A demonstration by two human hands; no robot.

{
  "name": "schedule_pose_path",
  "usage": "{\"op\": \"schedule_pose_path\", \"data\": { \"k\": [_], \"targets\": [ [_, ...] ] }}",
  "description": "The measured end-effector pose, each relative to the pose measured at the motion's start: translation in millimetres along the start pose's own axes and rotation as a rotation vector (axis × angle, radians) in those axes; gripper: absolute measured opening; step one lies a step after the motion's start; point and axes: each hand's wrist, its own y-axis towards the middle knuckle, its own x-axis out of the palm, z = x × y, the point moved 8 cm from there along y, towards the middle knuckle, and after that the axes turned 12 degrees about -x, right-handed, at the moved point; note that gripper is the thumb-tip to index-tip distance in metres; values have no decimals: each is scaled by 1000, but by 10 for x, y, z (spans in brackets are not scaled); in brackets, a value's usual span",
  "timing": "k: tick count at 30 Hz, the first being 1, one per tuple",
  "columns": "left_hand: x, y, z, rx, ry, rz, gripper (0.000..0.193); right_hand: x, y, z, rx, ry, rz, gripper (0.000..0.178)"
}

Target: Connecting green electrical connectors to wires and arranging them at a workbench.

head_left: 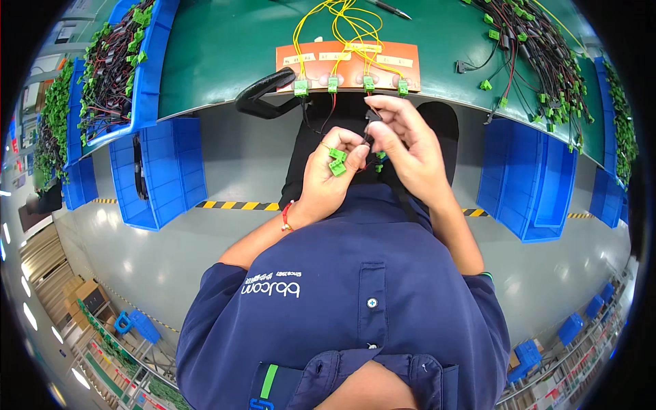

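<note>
Just off the table's near edge, my two hands meet over a wire harness with green terminal plugs (337,164) and thin black and red leads. My left hand (326,179) is closed around it, with the green plugs poking out over the fingers. In my right hand (418,156), thumb and fingers pinch a small black connector (372,117) at the harness's upper part. Beyond the hands, an orange board (314,63) at the table edge carries several green terminal blocks (333,84), with yellow wires (352,27) running from them. Dark leads hang from the blocks towards my hands.
A black, bent handle-like piece (263,92) juts over the table edge left of the board. Piles of harnesses lie in a blue bin (160,61) at left and on the green table (225,41) at right (523,48). Blue bins (160,178) hang below; a pen (389,8) lies far back.
</note>
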Motion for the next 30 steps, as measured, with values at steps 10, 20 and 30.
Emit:
{"op": "schedule_pose_path", "data": {
  "k": [10, 20, 30],
  "targets": [
    [-110, 26, 171, 146, 128, 89, 14, -373, -49, -215, -251, -195, 274, 26],
    [-751, 110, 75, 32, -178, 325, 25, -968, -214, -156, -261, -184, 479, 16],
    [-671, 216, -166, -98, -609, 338, 25, -474, -111, -106, -288, -247, 303, 15]
  ]
}}
